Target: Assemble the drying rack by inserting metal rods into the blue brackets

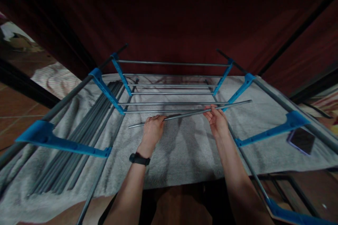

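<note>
A thin grey metal tube (185,114) lies crosswise in front of me, tilted up toward the right. My left hand (153,129) is wrapped over it near its left end, with a dark band on the wrist. Thumb and fingers of my right hand (217,119) pinch the tube farther right, and its right end sticks out beyond them. Around both hands stands a rack of grey poles with blue plastic brackets (108,91). Several crossbars (171,104) span the far brackets, just behind the held tube. Nearer me, a left bracket (66,144) and a right bracket (269,132) flank my arms.
Loose grey tubes (79,140) lie bundled on the left of the pale towel-like cloth (182,158). A phone (301,140) rests at the right, beside a bracket. Dark red fabric (169,17) hangs behind the rack. Another blue piece (295,216) shows at bottom right.
</note>
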Available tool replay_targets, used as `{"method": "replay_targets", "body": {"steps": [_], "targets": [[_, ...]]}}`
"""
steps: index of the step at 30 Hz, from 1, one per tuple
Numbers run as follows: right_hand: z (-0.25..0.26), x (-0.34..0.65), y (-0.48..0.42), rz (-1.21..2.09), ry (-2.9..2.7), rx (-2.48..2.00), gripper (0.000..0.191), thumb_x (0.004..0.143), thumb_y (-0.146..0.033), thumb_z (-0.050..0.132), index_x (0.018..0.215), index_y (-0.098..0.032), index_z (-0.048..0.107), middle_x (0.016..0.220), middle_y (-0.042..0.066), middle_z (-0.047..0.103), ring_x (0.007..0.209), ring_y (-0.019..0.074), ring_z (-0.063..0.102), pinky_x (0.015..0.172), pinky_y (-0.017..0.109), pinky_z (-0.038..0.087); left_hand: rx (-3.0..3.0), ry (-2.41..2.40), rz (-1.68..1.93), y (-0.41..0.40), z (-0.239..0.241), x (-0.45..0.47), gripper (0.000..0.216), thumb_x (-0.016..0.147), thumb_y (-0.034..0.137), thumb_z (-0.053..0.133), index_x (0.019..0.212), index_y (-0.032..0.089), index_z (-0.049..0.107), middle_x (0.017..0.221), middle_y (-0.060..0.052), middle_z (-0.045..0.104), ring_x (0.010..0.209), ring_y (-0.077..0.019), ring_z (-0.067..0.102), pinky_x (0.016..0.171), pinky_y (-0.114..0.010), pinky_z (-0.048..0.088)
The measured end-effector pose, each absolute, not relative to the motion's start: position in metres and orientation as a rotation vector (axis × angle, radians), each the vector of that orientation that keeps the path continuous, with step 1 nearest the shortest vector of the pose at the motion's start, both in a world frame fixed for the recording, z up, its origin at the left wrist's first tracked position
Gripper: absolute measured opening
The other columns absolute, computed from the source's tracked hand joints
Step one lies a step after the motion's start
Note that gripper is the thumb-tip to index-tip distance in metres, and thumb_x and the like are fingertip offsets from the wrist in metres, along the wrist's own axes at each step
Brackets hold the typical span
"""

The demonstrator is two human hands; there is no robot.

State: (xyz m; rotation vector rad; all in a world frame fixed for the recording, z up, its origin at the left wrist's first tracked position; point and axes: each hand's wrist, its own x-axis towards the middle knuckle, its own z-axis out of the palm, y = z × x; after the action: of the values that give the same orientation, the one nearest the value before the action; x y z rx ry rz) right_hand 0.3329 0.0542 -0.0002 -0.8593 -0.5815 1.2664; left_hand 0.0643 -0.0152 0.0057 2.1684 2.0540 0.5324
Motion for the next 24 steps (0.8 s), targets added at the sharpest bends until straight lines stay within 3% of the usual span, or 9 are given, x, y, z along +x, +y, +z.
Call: {"method": "replay_targets", "body": {"steps": [11,24], "targets": [[0.009,0.316,0.049,1.269,-0.711,-0.860,0.026,0.073,-0.038,0.083,0.091,-0.026,0.068,0.086,-0.001,0.077,0.080,0.0140,0.072,0.076,0.029,0.060,2.039,2.136,0.515,-0.013,0.008,0.049,0.030,0.095,0.020,0.052,0.118,0.020,0.071,0.115,-0.009,0.076,0.108,-0.0266,0.069,0.097,-0.040,0.051],[0.031,0.301,0.043,1.229,-0.805,-0.808,0.025,0.079,-0.038,0.079,0.096,-0.027,0.065,0.089,0.001,0.078,0.082,0.0147,0.072,0.078,0.030,0.059,2.028,2.183,0.451,-0.018,0.014,0.046,0.031,0.097,0.022,0.050,0.118,0.020,0.072,0.116,-0.010,0.076,0.105,-0.0259,0.071,0.094,-0.037,0.053]]}}
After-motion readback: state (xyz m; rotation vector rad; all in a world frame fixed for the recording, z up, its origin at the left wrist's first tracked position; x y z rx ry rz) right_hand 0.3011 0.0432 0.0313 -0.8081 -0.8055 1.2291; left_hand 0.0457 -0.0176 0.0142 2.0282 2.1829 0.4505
